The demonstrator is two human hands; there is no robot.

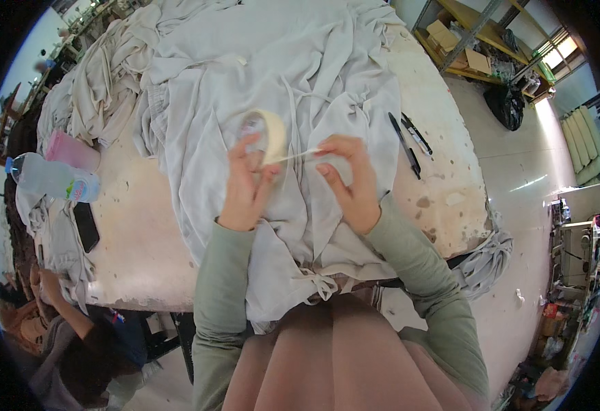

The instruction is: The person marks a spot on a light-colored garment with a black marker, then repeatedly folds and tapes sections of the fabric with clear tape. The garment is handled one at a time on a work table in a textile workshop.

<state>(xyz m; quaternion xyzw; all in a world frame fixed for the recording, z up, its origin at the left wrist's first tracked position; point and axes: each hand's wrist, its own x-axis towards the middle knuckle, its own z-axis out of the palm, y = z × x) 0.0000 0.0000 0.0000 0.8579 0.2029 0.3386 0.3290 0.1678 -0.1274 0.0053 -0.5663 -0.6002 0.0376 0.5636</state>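
Observation:
My left hand [247, 188] holds a roll of cream masking tape [275, 135], its fingers curled at the ring's lower edge. A narrow strip stretches from the roll to my right hand [351, 179], which pinches the strip's end between thumb and fingers. Both hands are raised over a light grey garment [320, 61] spread across the table, and motion blurs the roll a little. Thin ties and a small knot show on the cloth beyond my right hand. A tied bow [320, 282] lies on the fabric near the table's front edge.
Two pens [409, 140] lie right of the garment. At the left are a plastic bottle [53, 179], a pink container [74, 151] and a black phone [86, 226]. More grey cloth [111, 75] is heaped at the far left. Another person [60, 322] sits at the lower left.

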